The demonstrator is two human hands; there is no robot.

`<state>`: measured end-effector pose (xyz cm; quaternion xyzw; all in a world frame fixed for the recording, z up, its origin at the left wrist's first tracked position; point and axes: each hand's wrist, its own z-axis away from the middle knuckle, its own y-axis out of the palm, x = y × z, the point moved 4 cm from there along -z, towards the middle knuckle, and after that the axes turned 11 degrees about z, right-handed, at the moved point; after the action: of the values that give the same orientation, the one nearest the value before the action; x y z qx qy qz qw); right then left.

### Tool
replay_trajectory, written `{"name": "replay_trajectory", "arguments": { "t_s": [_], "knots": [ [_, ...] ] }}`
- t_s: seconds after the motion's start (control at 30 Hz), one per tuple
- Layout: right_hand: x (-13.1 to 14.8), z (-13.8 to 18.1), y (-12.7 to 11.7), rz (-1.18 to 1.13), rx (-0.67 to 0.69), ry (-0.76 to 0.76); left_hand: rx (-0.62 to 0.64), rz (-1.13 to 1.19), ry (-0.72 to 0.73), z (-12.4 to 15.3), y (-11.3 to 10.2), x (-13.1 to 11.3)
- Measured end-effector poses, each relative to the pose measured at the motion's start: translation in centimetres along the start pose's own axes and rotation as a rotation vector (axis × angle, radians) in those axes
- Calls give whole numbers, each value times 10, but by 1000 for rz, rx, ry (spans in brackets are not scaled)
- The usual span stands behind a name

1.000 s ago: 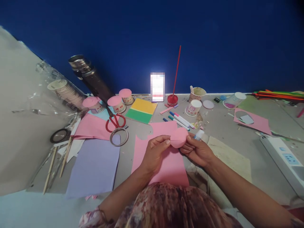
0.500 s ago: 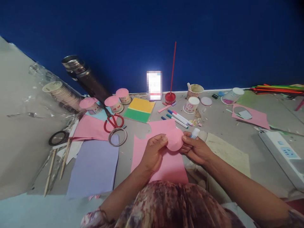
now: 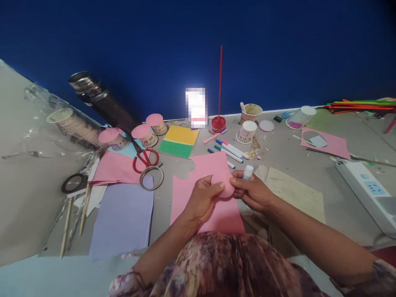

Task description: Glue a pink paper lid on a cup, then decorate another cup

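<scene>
Both hands meet over a pink paper sheet [image 3: 213, 202] in front of me. My left hand [image 3: 202, 200] pinches the left edge of a small pink paper disc [image 3: 225, 185] with thumb and fingers. My right hand [image 3: 252, 192] grips the disc's right edge, fingers curled, and a glue stick [image 3: 248, 172] with a white cap pokes up from that same fist. The disc is tilted low, close to the sheet and partly hidden by my fingers.
Red scissors [image 3: 144, 159], a tape ring [image 3: 151, 177] and a lilac sheet [image 3: 123, 214] lie at left. Pink-capped paper cups [image 3: 144, 136], a dark flask [image 3: 102, 103], markers [image 3: 230, 149] and more cups [image 3: 246, 132] stand further back. A power strip [image 3: 368, 192] lies at right.
The disc has dropped from facing me to lying lower over the pink sheet, both hands coming down slightly. The view has shifted a little.
</scene>
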<state>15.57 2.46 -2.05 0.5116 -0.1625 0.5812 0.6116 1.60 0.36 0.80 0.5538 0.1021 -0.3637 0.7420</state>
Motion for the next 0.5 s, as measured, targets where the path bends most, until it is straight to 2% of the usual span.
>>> {"name": "replay_trajectory", "arguments": {
  "t_s": [0.5],
  "knots": [
    [2, 2, 0, -30, -3, 23, 58, -6, -36, 0, -4, 3]
  ]
}}
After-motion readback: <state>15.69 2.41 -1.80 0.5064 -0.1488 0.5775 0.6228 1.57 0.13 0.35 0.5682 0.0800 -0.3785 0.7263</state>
